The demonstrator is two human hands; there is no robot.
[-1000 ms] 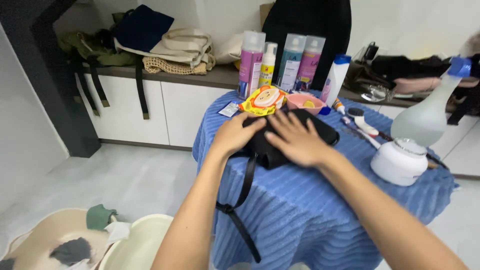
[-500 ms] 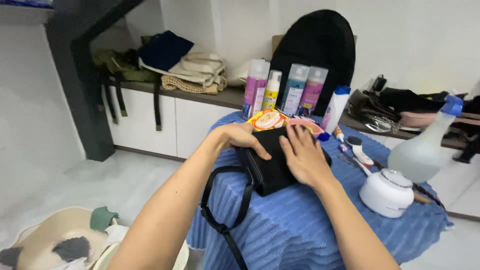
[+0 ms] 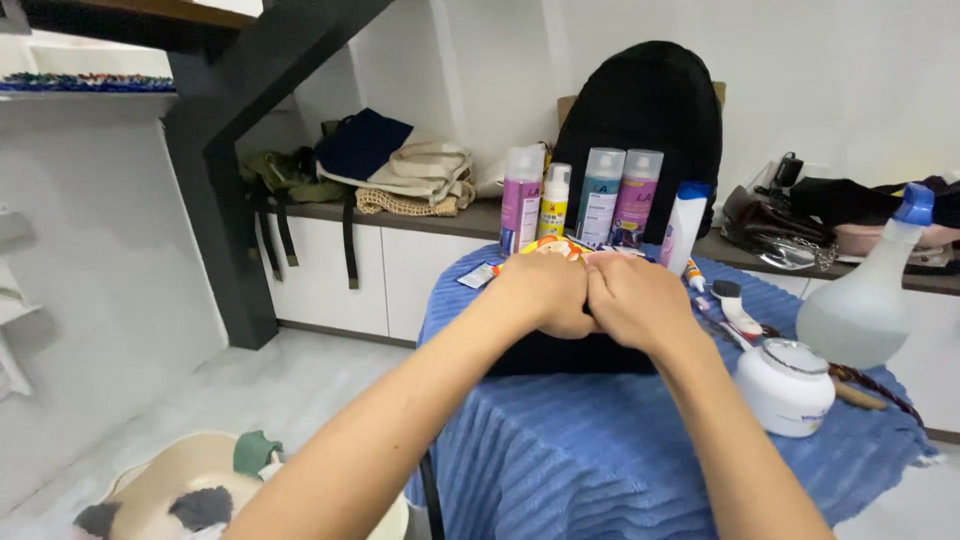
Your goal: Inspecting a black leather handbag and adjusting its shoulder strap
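A small black bag lies on a round table covered with a blue ribbed cloth. My left hand and my right hand are side by side on top of the bag, fingers curled down over its far edge. The hands hide most of the bag; only its dark front side shows under them. Its strap hangs off the table's front, mostly behind my left forearm.
Behind the hands stand several spray cans and bottles. A white jar, a spray bottle and a brush are at the right. A basin with cloths sits on the floor at left; a counter with bags is behind.
Both hands slid from flat on the bag to gripping its far edge together. The bag turned so its front faces me, and the camera view lifted.
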